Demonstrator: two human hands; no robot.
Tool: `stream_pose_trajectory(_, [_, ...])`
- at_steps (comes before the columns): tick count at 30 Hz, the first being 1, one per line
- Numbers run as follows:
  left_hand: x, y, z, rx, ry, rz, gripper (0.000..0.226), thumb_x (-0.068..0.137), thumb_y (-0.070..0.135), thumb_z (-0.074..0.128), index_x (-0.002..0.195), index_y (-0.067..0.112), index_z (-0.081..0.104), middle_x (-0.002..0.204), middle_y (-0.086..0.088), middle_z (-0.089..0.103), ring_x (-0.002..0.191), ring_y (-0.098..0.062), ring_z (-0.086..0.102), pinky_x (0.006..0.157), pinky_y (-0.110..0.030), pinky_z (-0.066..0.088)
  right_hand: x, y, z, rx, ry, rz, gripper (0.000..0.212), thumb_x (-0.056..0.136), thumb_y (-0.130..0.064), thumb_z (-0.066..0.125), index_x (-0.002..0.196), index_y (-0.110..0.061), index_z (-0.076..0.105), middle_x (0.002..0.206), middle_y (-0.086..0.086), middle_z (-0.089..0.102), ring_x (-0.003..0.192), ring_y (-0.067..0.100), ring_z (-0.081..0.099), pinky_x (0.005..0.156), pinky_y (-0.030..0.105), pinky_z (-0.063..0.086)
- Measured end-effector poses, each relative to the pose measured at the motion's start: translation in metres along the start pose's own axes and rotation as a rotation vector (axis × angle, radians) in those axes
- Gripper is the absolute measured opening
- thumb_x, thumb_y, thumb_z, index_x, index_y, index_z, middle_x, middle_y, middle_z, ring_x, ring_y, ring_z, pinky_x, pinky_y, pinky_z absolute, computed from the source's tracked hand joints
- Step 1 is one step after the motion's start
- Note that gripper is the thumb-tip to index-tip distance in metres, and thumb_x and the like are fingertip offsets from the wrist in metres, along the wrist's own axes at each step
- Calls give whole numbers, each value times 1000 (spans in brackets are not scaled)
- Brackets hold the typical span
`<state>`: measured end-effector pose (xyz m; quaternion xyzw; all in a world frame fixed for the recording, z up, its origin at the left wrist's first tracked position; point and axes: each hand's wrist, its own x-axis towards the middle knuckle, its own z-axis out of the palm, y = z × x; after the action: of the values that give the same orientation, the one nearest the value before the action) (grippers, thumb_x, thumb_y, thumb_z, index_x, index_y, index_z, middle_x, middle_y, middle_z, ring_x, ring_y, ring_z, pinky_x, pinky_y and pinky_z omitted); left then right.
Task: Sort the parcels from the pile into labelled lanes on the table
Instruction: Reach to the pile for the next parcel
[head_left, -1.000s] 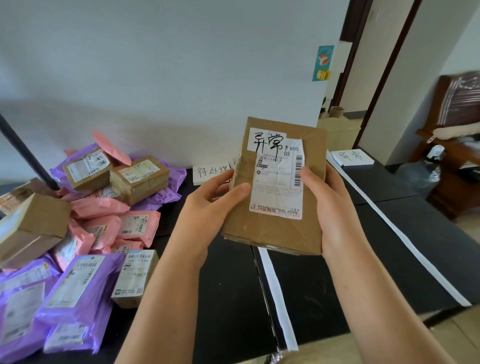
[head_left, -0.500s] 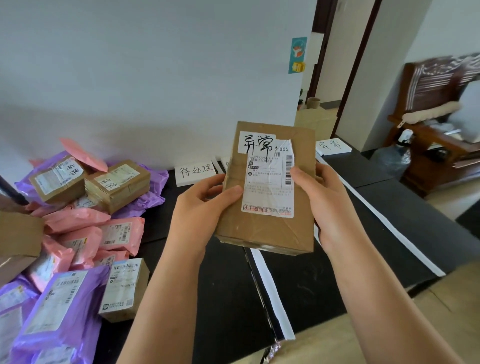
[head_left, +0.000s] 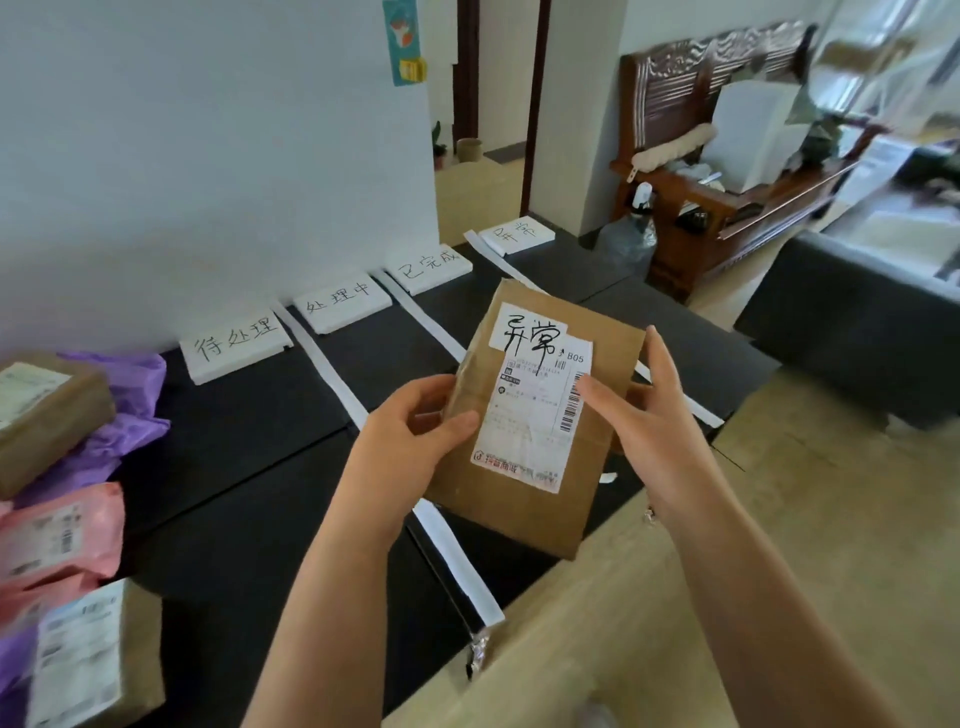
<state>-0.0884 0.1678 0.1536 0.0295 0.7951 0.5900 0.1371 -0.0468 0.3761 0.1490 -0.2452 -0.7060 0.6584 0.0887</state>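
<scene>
A brown cardboard parcel (head_left: 524, 499) with a white shipping label and a handwritten tag is held above the black table (head_left: 249, 426). My left hand (head_left: 405, 447) grips its left edge, thumb on the front. My right hand (head_left: 644, 415) holds the right edge, thumb on the label and fingers behind. Four white lane cards stand along the wall: first card (head_left: 236, 343), second card (head_left: 340, 306), third card (head_left: 428, 266), fourth card (head_left: 516, 235). White tape strips (head_left: 332, 374) divide the lanes. The pile of parcels (head_left: 57, 467) lies at the left.
The pile holds purple and pink mailers and brown boxes (head_left: 47, 415). A wooden bench (head_left: 727, 171) and a water bottle (head_left: 628, 234) stand beyond the table's right end. A dark sofa (head_left: 857, 322) is at the right. Light floor lies in front of the table.
The view has swung to the right, so all four lane cards now show and most of the pile has left the frame. The parcel, still in both hands, sits lower and tilted clockwise.
</scene>
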Motion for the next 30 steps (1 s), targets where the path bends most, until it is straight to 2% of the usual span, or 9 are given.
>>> stream_pose_trajectory(4, [15, 12, 49, 94, -42, 28, 33, 91, 35, 67, 120, 46, 54, 116, 21, 61, 111, -8, 58, 92, -38, 53, 22, 11, -49, -21, 69, -7, 73, 88, -36, 73, 147, -38, 30, 111, -9, 67, 98, 12, 68, 82, 42, 59])
stream_pose_trajectory(7, [30, 28, 94, 122, -46, 56, 38, 92, 31, 66, 124, 47, 54, 119, 21, 61, 116, -9, 56, 92, -35, 49, 44, 16, -92, 19, 85, -3, 62, 86, -35, 75, 135, -36, 36, 110, -5, 66, 91, 13, 71, 77, 39, 62])
stream_pose_trajectory(9, [39, 39, 128, 131, -45, 68, 41, 93, 30, 65, 129, 45, 53, 122, 19, 59, 119, -11, 54, 91, -34, 46, 60, 19, -122, 17, 110, -12, 64, 83, -37, 77, 133, -39, 36, 115, -4, 64, 94, 15, 71, 80, 43, 62])
stream_pose_trajectory(13, [52, 58, 192, 125, -30, 81, 45, 94, 31, 63, 137, 42, 51, 122, 21, 57, 109, -3, 52, 83, -23, 41, 92, 22, -177, 15, 147, -34, 64, 80, -39, 79, 131, -41, 40, 116, -4, 65, 98, 16, 70, 82, 45, 61])
stream_pose_trajectory(16, [61, 68, 225, 116, 41, 79, 49, 91, 29, 68, 136, 37, 52, 119, 23, 53, 110, 0, 48, 88, -22, 42, 111, 22, -207, 50, 160, -29, 60, 82, -35, 80, 127, -39, 41, 113, -2, 66, 95, 16, 71, 77, 42, 62])
stream_pose_trajectory(19, [77, 72, 246, 37, 184, 2, 70, 80, 33, 79, 142, 35, 45, 139, 10, 48, 126, -12, 45, 90, -31, 43, 129, 21, -226, 163, 187, -12, 57, 84, -30, 78, 128, -32, 41, 112, 3, 67, 92, 16, 73, 71, 37, 63])
stream_pose_trajectory(23, [107, 72, 270, -147, 242, -120, 75, 79, 25, 81, 143, 26, 42, 126, 6, 54, 95, -5, 53, 72, -19, 40, 163, 22, -232, 225, 213, -1, 57, 86, -29, 76, 129, -33, 39, 110, 0, 65, 95, 17, 72, 74, 36, 63])
stream_pose_trajectory(25, [126, 71, 283, -190, 242, -160, 72, 80, 23, 80, 141, 23, 43, 118, 8, 58, 90, -4, 54, 67, -17, 40, 186, 22, -232, 186, 222, -14, 57, 86, -31, 76, 128, -36, 38, 113, -1, 64, 98, 18, 71, 77, 39, 63])
stream_pose_trajectory(30, [193, 73, 297, -360, 258, -275, 57, 80, 14, 79, 128, 23, 49, 115, 3, 62, 107, -19, 62, 90, -38, 55, 250, 18, -230, 119, 247, 12, 54, 85, -33, 76, 123, -37, 37, 118, 2, 61, 96, 17, 71, 73, 34, 63])
